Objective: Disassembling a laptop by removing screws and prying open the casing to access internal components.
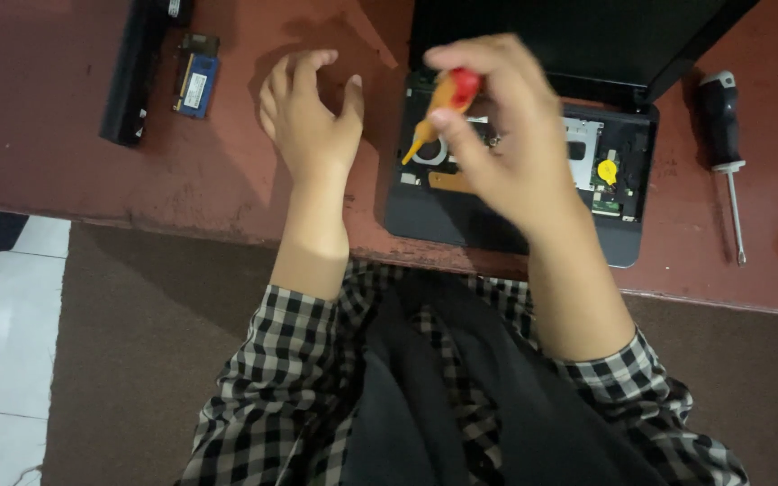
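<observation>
The right hand (506,126) grips a small red and orange screwdriver (443,106) over the opened laptop (515,180). The left hand (312,112) rests open on the red tabletop (92,171), just beside the laptop.

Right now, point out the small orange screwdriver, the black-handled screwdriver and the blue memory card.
small orange screwdriver (447,101), head view, on its orange handle.
black-handled screwdriver (720,117), head view, on the black grip.
blue memory card (196,88), head view, on its blue middle.
</observation>
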